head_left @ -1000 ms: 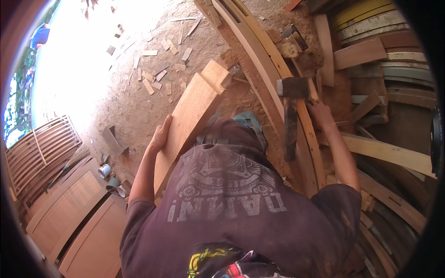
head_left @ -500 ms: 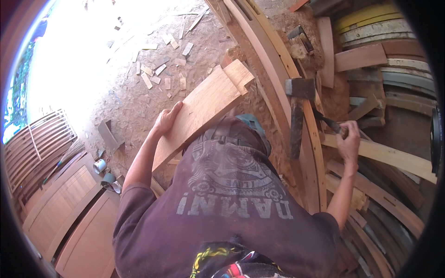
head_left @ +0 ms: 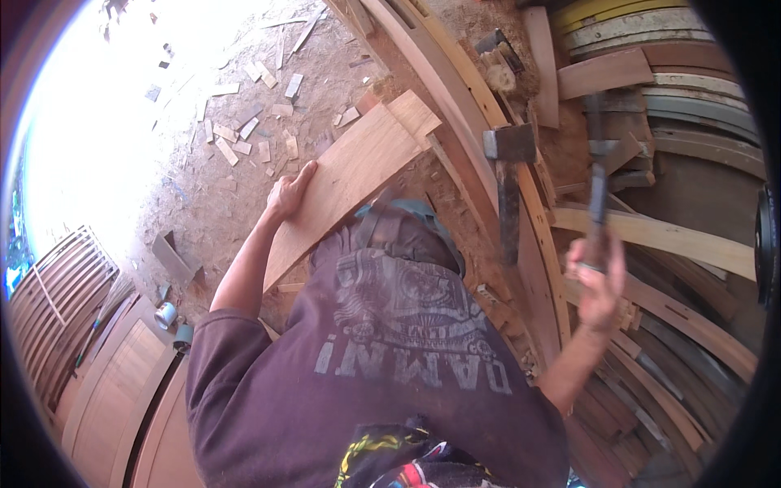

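My left hand [head_left: 290, 193] grips the far-left edge of a thick wooden board [head_left: 350, 179]. The board slants across my lap, and its upper right end is cut into a stepped tenon. Over on the right, my right hand [head_left: 600, 286] is closed round the handle of a chisel [head_left: 599, 195], whose blade points away from me; motion blurs the tip. Between the chisel and the board, a dark hammer [head_left: 510, 148] with a square head rests on a long curved timber frame [head_left: 533, 215]. Its handle points toward me.
Stacked curved timbers [head_left: 691, 301] and offcuts crowd the right side. Small wood scraps [head_left: 236, 134] litter the dusty ground at the far left. Panelled wooden doors [head_left: 114, 390], a slatted piece [head_left: 61, 285] and two cans [head_left: 166, 315] lie at the near left.
My right hand has come nearer to me, and the chisel has swung from pointing left to pointing away. The left hand still grips the board. The whole view has shifted slightly.
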### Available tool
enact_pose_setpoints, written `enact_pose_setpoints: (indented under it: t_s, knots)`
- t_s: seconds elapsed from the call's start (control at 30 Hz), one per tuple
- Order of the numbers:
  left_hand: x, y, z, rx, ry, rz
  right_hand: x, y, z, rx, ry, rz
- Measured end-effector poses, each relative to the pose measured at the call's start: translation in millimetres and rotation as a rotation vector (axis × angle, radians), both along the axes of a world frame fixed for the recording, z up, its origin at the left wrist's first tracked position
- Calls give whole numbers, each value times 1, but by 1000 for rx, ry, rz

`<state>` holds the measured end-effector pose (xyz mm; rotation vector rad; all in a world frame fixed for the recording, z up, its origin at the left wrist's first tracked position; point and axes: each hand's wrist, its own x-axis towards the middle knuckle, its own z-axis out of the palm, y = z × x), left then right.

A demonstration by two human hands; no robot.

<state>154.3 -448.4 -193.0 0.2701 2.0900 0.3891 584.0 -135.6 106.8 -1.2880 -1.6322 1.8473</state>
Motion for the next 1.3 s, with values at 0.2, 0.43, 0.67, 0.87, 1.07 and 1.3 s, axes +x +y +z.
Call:
enact_pose_setpoints:
  t_s: [0.2, 0.43, 0.67, 0.87, 1.07, 1.3]
  knots:
    - [3, 6, -16, -4, -62, 1, -73, -75, -59, -223, -45, 16]
    - [-4, 0, -50, 2, -89, 32, -85, -73, -107, 382, -346, 317]
    - [-6, 13, -32, -20, -32, 11, -106, -63, -133, -167, -309, 174]
    - [-5, 7, -51, -3, -97, 27, -93, -52, -148, -723, 20, 43]
    - [-8, 6, -56, -20, -83, 7, -111, -52, -128, -215, -250, 216]
    - [-5, 6, -53, -27, -91, 13, -127, -51, -106, 647, -422, 519]
